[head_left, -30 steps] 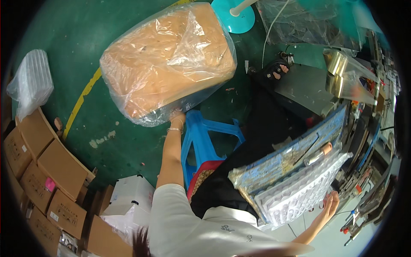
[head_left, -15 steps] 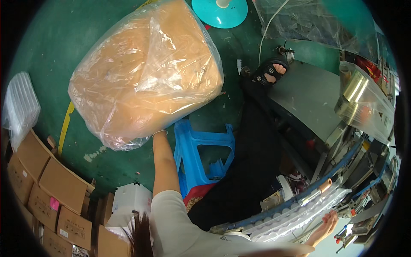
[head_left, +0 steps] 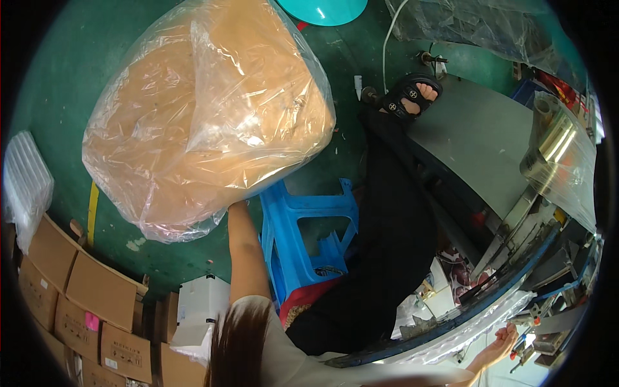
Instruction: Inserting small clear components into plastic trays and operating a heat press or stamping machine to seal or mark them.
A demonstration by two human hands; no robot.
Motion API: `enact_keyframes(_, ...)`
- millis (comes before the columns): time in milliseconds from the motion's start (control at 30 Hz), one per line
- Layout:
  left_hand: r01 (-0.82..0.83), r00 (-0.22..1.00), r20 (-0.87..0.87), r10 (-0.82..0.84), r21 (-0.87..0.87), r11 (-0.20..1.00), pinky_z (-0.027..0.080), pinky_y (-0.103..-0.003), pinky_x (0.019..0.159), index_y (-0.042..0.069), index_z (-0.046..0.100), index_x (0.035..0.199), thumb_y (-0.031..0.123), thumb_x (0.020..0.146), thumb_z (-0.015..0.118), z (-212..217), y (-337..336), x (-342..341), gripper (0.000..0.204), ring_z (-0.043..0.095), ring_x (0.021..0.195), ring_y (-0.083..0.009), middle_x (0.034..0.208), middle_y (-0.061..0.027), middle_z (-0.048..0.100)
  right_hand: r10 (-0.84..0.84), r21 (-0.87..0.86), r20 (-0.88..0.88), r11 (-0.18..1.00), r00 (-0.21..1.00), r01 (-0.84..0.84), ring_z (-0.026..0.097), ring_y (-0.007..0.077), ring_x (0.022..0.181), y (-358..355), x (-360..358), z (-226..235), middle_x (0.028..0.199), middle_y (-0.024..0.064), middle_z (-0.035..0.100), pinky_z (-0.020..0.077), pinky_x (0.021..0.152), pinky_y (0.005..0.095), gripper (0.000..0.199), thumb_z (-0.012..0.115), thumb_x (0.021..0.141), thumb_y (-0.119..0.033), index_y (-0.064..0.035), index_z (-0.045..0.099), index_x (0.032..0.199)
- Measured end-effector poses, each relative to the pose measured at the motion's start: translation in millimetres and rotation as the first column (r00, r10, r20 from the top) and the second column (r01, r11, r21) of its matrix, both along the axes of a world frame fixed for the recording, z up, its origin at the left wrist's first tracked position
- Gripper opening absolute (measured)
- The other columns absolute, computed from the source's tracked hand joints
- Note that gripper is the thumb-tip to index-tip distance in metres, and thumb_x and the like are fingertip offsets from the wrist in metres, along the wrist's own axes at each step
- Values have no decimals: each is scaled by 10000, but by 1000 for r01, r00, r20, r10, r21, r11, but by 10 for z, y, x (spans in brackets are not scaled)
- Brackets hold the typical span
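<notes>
A large clear plastic bag (head_left: 219,122) with something tan-orange filling it takes up the upper left. My left forearm reaches up to its lower edge, and the hand itself is hidden at or behind the bag, so its fingers and grip do not show. Beside that forearm stands a blue plastic stool (head_left: 309,238). Far to the lower right, my right hand (head_left: 500,346) is held beside the machine parts (head_left: 538,319), fingers loosely bent and apart, with nothing visible in it.
Brown cartons (head_left: 100,284) are stacked at lower left, next to a white box (head_left: 201,300). A wrapped gold roll (head_left: 554,138) sits at right above a blue-edged bench (head_left: 451,319). My sandalled foot (head_left: 412,100) is beside a grey panel (head_left: 464,135). A turquoise round base (head_left: 325,9) stands at top.
The bag looks larger and reaches further left and down. My left wrist has gone from sight behind its edge. The whole view has shifted slightly; my right hand appears a little lower.
</notes>
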State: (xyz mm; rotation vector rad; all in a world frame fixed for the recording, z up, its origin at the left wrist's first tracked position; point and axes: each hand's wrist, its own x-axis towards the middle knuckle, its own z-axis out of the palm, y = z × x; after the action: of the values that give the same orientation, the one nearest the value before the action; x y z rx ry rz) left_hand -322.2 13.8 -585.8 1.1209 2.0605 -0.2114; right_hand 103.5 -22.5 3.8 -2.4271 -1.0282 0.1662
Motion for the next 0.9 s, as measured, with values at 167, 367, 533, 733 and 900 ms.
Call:
enact_keyframes(167,-38,999,27,38,-1,999,366,-408,841,111,518,1067,340,769,455,-20,-35,-62,381,498,962,-334,1049,-156,528,-53,32,75,998,996,50,376,81,616,41,-104,-47,852,33,536,320,584,210,225,419,859,-225,-25,522,856)
enact_keyframes(367,-79,995,63,80,-26,997,363,-410,840,110,520,1065,346,768,455,-25,-167,53,384,499,961,-333,1046,-158,529,-19,-18,122,1000,992,22,394,80,627,169,-267,-49,842,29,530,324,580,210,208,407,854,-207,-31,518,842)
enact_keyframes(533,-109,992,55,112,-54,993,362,-411,840,110,521,1063,350,768,455,29,-220,85,386,499,960,-332,1043,-159,531,26,-111,183,994,983,-6,385,91,613,289,-378,-121,832,37,515,325,573,222,257,384,859,-244,-21,509,837)
enact_keyframes(733,-133,989,53,138,-92,987,359,-413,839,109,523,1061,356,767,456,51,-316,84,389,500,959,-331,1040,-161,532,38,-123,137,992,990,-21,421,80,631,288,-281,-73,841,25,542,341,578,210,236,394,860,-206,-26,546,878)
enact_keyframes(900,-144,986,66,152,-109,984,357,-414,839,109,525,1059,360,767,456,156,-537,62,392,500,958,-331,1037,-162,533,34,-160,204,987,978,-1,403,79,613,354,-290,-121,817,33,519,329,575,211,235,381,858,-231,-39,507,808)
